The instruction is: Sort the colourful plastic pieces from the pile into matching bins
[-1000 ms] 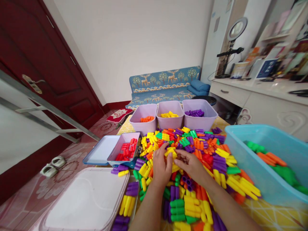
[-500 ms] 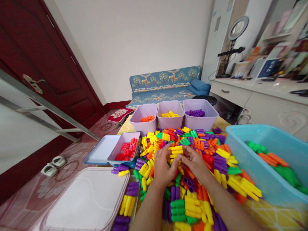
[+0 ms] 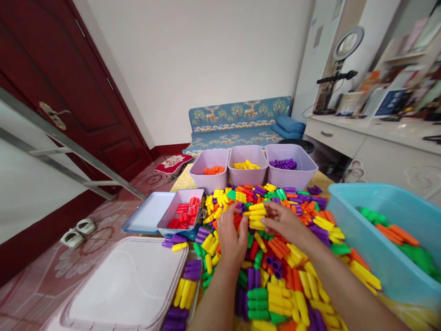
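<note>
My right hand (image 3: 285, 224) pinches a block of yellow bullet-shaped plastic pieces (image 3: 257, 215) between thumb and fingers, above the middle of the pile. On the other side of that block is my left hand (image 3: 231, 239), its thumb and fingers apart and nothing plainly held; red and purple pieces show by its fingertips. Under and around both hands spreads a heap of such pieces in yellow, green, purple, orange and red. Some are joined side by side, like the green block (image 3: 257, 303) near me. A tilted purple group (image 3: 274, 264) shows its hollow ends.
Three lilac bins stand at the back: orange pieces in the left bin (image 3: 208, 178), yellow in the middle bin (image 3: 247, 176), purple in the right bin (image 3: 292, 175). Red pieces fill a smaller box (image 3: 165, 219) at left. A white lid (image 3: 120, 285) lies nearer. At right is a turquoise tub (image 3: 347, 220).
My hands have moved apart. The left has come off the yellow block, while the right still holds it. The whole view has shifted slightly.
</note>
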Tool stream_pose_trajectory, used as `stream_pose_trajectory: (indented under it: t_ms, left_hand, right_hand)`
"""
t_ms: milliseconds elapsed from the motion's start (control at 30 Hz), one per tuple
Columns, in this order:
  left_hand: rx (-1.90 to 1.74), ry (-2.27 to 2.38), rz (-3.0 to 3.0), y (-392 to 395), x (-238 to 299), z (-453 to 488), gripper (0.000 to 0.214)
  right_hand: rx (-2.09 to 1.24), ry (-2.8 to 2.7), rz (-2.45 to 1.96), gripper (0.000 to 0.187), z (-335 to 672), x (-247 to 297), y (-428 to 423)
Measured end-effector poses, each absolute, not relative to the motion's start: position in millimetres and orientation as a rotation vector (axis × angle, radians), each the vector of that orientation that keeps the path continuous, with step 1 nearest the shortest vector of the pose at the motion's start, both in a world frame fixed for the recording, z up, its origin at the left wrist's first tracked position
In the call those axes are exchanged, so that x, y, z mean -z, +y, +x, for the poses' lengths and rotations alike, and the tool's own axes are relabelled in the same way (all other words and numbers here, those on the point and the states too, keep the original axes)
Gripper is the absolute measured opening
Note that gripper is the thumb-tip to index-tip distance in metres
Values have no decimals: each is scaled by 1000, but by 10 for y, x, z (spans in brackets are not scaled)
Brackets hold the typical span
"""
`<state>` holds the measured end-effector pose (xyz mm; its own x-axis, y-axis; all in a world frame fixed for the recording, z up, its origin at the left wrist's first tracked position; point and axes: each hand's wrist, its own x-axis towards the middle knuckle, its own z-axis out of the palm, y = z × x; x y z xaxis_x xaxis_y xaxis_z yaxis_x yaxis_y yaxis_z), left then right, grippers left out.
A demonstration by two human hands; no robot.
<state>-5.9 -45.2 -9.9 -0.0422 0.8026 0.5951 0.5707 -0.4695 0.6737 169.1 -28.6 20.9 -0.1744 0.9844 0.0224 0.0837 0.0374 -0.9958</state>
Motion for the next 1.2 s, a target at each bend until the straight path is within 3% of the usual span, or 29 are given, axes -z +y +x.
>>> stream_pose_trajectory:
  t_ms: [133,267,333,500,600,833,1200]
  left_hand:
    - [-1501,1594,2024,-425,108,-69,41]
    - [-1434,1684,2054,-423,125,-60,45]
    - [-1384,1735,2058,-420,132,-52,49]
    - [-1234,1836,2078,-408,148,-28,53]
    - [-1153,1856,2106,-416,149,-22,54]
    - [-1199,1729,2128,-398,163,-67,58]
    - [-1564,1445,1749,-359,162,-100,30]
  right_hand:
    - [-1093,-1622,-1261,29,1768,-695,179]
    - [-858,-1368,-1094,63,1747,-994,444]
    - [-770,-1380,-1122,67,1757,-906,421]
    - [-455,-1830,-1500,34,1826,-294,119]
    - [-297,-2068,-1608,46,1747,-92,-44]
    - [-438,-2079,-1570,61,1419,-153,-204]
    - [-799,-1681,-1157,40,1434,25,-386]
